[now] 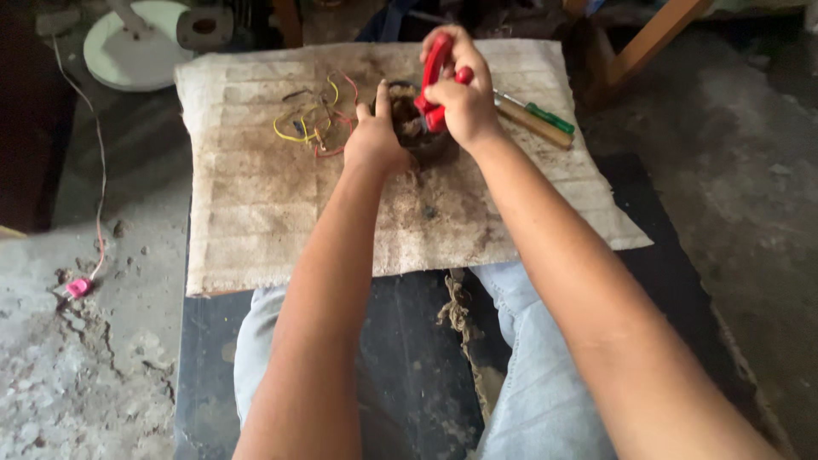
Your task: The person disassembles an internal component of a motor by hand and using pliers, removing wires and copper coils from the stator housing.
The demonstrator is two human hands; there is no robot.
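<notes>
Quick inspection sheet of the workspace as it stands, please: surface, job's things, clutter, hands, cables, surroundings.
Surface: stained, dusty cloth pad spread on a dark board over the person's lap.
Job's things: round dark wound part on the pad; red-handled pliers applied to it.
Clutter: two screwdrivers, one wooden-handled and one green-handled, lying right of the part.
Hands: left hand steadies the part; right hand grips the pliers.
Cables: loose yellow and red wires on the pad; thin cord on the floor ending in a pink plug.
Surroundings: cracked concrete floor; white round base at upper left; wooden frame at upper right.
</notes>
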